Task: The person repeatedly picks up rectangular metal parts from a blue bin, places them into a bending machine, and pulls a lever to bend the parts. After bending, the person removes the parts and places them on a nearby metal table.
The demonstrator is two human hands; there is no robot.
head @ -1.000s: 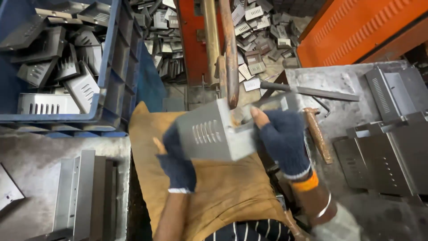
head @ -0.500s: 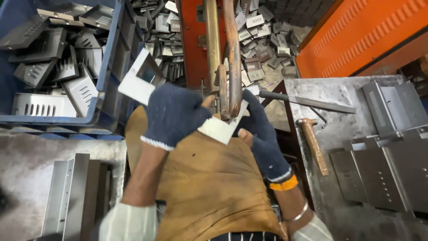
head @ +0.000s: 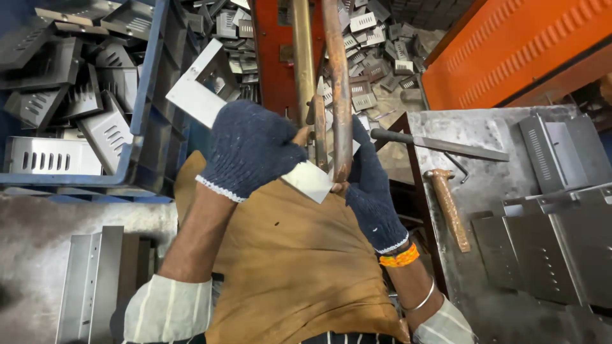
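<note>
Together, two gloved hands, left hand (head: 252, 148) and right hand (head: 370, 191), clasp fingers on one metal bracket (head: 210, 95) between two rods (head: 338, 83).

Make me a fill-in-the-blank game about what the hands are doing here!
1. Both hands, left hand and right hand, wear dark ___ gloves.
2. Together they hold a bent sheet-metal ___.
3. The hammer has a ___ handle.
4. The crate of metal parts is ___.

Missing words: blue; part; wooden; blue

Matt bent sheet-metal bracket (head: 210, 95), knitted cloth gloves (head: 252, 150), rusty metal rods (head: 336, 83).
</note>
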